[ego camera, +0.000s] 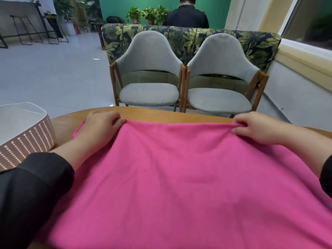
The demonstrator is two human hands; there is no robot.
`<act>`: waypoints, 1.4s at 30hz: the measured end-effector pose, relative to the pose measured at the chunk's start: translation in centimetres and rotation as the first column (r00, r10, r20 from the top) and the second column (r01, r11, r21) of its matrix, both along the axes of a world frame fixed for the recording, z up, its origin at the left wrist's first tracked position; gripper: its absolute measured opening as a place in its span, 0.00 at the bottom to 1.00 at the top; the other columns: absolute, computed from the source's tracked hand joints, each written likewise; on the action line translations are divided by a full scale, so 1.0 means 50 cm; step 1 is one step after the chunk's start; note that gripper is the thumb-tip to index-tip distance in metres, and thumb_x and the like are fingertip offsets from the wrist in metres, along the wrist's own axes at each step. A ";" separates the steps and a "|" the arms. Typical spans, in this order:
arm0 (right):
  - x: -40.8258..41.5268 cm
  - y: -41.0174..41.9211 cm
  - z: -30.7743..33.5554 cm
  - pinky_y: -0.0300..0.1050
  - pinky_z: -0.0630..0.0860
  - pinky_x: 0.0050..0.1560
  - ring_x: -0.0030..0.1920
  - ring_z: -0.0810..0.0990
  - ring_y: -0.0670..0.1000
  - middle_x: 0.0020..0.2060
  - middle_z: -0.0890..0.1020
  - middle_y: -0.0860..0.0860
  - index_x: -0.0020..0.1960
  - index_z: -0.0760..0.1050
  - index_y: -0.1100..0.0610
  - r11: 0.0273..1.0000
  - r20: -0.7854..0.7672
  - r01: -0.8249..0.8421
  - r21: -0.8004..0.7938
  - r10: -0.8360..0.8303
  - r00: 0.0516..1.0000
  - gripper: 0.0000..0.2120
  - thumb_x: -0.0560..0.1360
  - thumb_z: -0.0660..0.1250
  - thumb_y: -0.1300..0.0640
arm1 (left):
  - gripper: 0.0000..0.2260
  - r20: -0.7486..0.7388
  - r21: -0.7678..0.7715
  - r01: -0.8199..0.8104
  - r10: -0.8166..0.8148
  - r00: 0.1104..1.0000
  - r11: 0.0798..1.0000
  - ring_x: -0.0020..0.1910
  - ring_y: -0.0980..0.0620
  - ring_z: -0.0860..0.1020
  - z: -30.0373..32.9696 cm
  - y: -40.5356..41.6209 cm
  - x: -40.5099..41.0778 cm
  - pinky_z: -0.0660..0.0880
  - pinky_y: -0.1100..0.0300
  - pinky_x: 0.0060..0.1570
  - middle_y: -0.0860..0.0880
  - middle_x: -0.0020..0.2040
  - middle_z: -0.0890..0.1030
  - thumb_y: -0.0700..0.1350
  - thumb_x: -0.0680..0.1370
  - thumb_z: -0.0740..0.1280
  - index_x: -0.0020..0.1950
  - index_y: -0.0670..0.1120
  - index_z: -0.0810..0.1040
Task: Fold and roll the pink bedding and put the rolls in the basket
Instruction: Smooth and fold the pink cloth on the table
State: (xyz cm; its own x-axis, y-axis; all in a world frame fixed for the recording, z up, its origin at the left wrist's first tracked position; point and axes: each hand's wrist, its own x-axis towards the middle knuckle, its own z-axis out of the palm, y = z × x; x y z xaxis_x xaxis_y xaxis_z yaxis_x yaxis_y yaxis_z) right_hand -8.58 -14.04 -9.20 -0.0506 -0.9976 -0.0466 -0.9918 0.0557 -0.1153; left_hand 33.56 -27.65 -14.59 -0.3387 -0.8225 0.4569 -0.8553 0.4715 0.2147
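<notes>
Both hands, left hand (100, 123) and right hand (255, 128), pinch the pink bedding's (179, 177) far edge near the tabletop's (161, 114) far edge. Keep both corners level so the fold lands square.

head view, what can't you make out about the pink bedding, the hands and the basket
- Pink bedding: near part cut off by the bottom edge.
- Left hand and right hand: fingertips curl under the far hem.
- Basket: partly cut off by the left edge.

- Wooden counter (161, 113) with a rounded far edge.
- Two grey chairs (149, 69) (221, 72) side by side beyond it.
- Leaf-print sofa back (260, 45) behind them.
- Potted plants (147, 15) before a green wall (215, 9).
- Person in black (186, 17), back turned.
- Bar stools (25, 29) far left.
</notes>
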 end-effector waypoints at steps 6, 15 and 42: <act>-0.005 0.015 -0.076 0.51 0.73 0.43 0.41 0.75 0.51 0.38 0.78 0.49 0.41 0.71 0.51 0.985 0.019 0.148 -0.087 -0.147 0.989 0.15 0.78 0.66 0.41 | 0.18 0.245 0.103 -0.037 0.011 0.969 0.994 0.36 0.45 0.73 0.017 -0.027 0.002 0.73 0.51 0.37 0.51 0.34 0.74 0.62 0.79 0.62 0.37 0.50 0.69; -0.085 0.069 -0.082 0.47 0.70 0.49 0.50 0.77 0.52 0.50 0.82 0.49 0.53 0.78 0.52 0.979 0.111 0.150 -0.135 -0.135 0.985 0.09 0.76 0.64 0.61 | 0.25 0.322 0.138 -0.120 0.070 0.944 0.983 0.33 0.49 0.73 0.028 -0.035 0.017 0.67 0.56 0.33 0.50 0.32 0.75 0.67 0.78 0.56 0.34 0.49 0.72; -0.192 0.086 -0.113 0.49 0.70 0.47 0.49 0.79 0.54 0.43 0.78 0.46 0.52 0.76 0.51 0.907 0.030 0.186 -0.377 -0.189 0.982 0.14 0.76 0.69 0.41 | 0.08 0.162 0.059 0.051 -0.060 0.985 0.997 0.54 0.44 0.74 -0.032 0.090 -0.357 0.64 0.50 0.47 0.49 0.49 0.77 0.52 0.81 0.63 0.53 0.50 0.79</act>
